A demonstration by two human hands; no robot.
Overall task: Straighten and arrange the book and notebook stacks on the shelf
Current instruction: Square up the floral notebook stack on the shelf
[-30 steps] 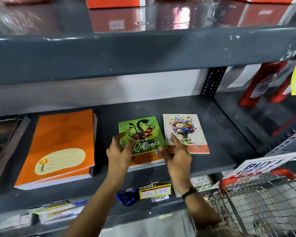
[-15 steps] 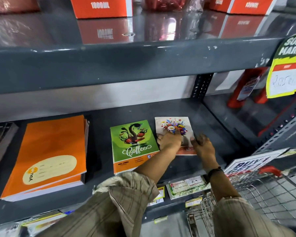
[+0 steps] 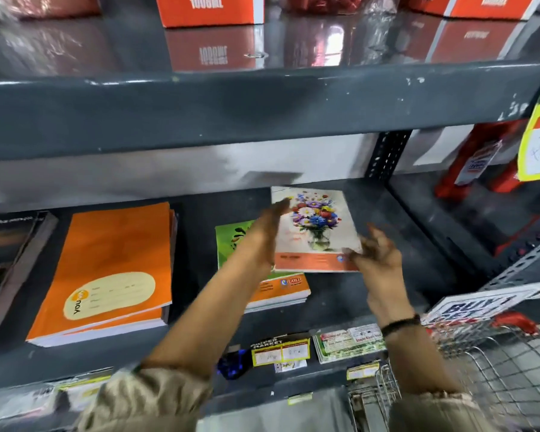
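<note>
A flower-cover notebook is lifted and tilted above the grey shelf, overlapping the right side of the green coffee-cover notebook stack. My left hand presses along its left edge. My right hand grips its lower right corner. A larger orange notebook stack lies flat to the left, slightly askew. A dark book lies at the far left edge of the shelf.
The upper shelf beam hangs low over the notebooks, with orange boxes on top. A wire shopping cart with a red handle stands at the lower right. Red packages fill the neighbouring bay. Price tags line the shelf's front edge.
Both hands went from the green notebook to the flower notebook, which now is lifted off the shelf and tilted toward the green stack. The view has moved closer.
</note>
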